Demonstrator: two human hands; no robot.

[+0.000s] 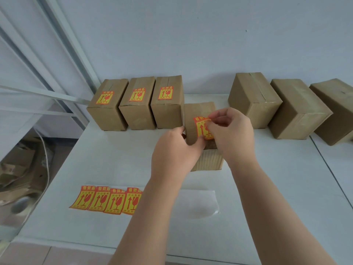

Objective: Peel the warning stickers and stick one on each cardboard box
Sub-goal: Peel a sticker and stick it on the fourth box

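Observation:
A cardboard box (198, 113) stands in the middle of the white table. Over its top, both hands hold a red and yellow warning sticker (201, 127). My right hand (232, 131) pinches the sticker's upper right corner; my left hand (176, 148) holds its lower edge and rests against the box's left side. Three boxes with stickers on top stand in a row at the back left (108, 101) (138, 101) (168, 98). At the back right are three bare boxes (254, 96) (298, 108) (336, 104). A strip of several unpeeled stickers (106, 199) lies near the front left.
The white backing sheet (196, 204) lies on the table (107, 153) beside the sticker strip, partly under my left forearm. Flattened cardboard and clutter (21, 169) lie on the floor past the table's left edge. A wall runs behind the boxes.

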